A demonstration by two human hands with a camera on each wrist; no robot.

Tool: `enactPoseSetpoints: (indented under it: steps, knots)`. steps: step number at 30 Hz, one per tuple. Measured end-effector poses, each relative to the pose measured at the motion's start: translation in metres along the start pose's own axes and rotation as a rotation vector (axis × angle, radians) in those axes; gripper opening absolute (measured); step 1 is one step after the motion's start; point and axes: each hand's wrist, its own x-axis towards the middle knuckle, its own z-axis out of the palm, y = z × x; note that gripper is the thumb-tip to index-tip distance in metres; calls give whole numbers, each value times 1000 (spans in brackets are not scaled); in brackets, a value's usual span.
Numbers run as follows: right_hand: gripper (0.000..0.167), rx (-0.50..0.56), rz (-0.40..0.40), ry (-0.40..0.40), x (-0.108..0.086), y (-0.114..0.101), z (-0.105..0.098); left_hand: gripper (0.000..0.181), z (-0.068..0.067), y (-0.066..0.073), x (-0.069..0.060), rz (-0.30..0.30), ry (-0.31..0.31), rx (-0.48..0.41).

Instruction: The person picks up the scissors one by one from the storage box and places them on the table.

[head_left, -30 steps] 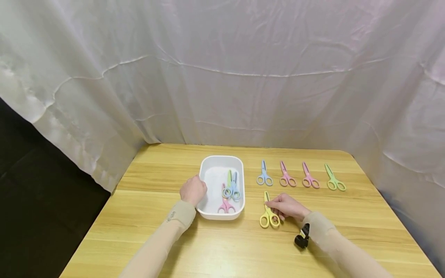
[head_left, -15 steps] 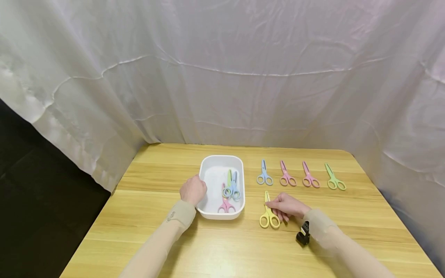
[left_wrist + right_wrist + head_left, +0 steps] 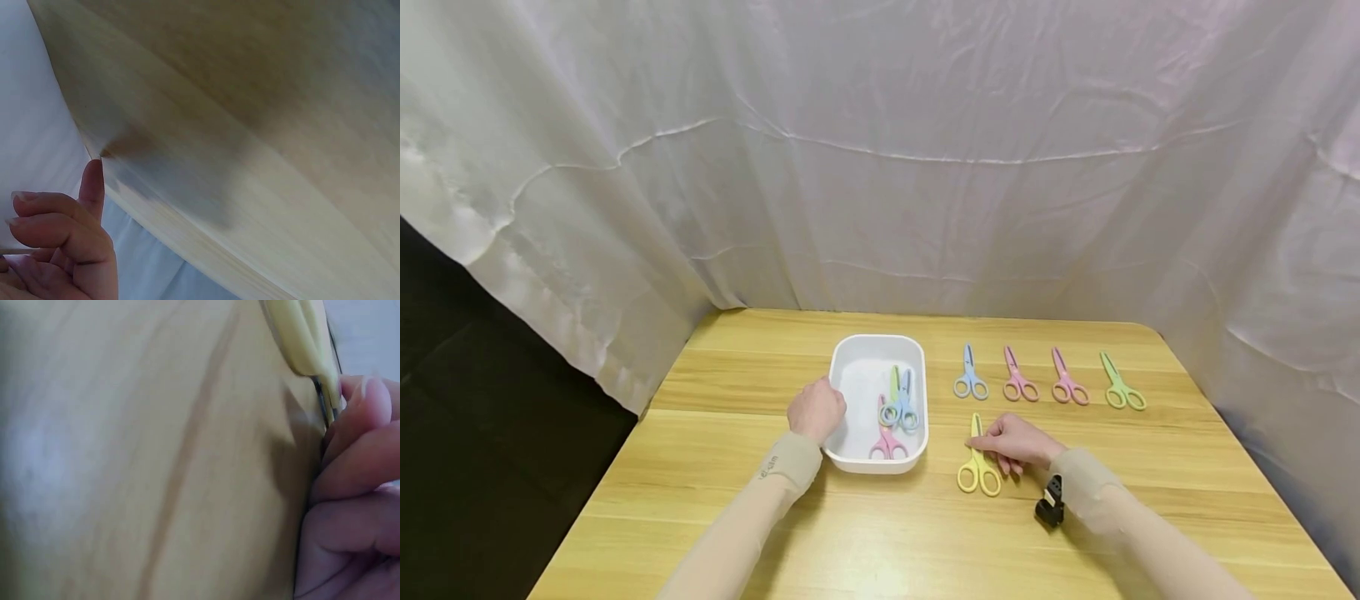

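Yellow scissors [image 3: 977, 467] lie on the table right of the white plastic box, with their finger loops toward me. My right hand [image 3: 1017, 440] pinches them near the pivot; in the right wrist view the fingertips [image 3: 372, 403] meet the yellow handle [image 3: 300, 337]. At the left side of the white box [image 3: 880, 340], my left hand [image 3: 817, 412] grips its wall. The left wrist view has these fingers [image 3: 56, 231] bent beside the white wall, one reaching down to the table. Inside the box, pink scissors [image 3: 888, 447], green scissors [image 3: 894, 377] and blue scissors [image 3: 906, 404] overlap.
Along the back right of the wooden table [image 3: 715, 500] lies a row of scissors: blue scissors [image 3: 971, 383], pink scissors [image 3: 1019, 385], more pink scissors [image 3: 1069, 387] and green scissors [image 3: 1122, 392]. A pale curtain [image 3: 880, 208] hangs behind the table.
The loops of the yellow scissors have swung slightly left and toward me as my right hand shifted a little left. My left hand and the box have stayed still.
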Motion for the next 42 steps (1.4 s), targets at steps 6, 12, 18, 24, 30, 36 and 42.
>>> enactPoseSetpoints:
  steps: [6,12,18,24,30,36,42]
  knots:
    - [44,13,-18,-10,0,-2,0,38,-1,-1,0,4,2,-3]
    - [44,28,-53,-35,-1,-3,0,38,0,-3,1,5,4,-3]
    - [43,33,-55,-65,2,-3,-1,37,2,-4,3,1,7,-9]
    - [42,26,-47,-68,3,-3,-2,38,2,-4,4,-3,4,-12]
    - [45,26,-34,-69,1,-2,-3,39,1,-3,2,4,4,-4]
    - [46,28,-30,-71,0,-3,-5,39,2,-1,2,-1,12,-3]
    - [47,40,-29,-62,0,1,-6,39,3,-1,3,-2,10,-2]
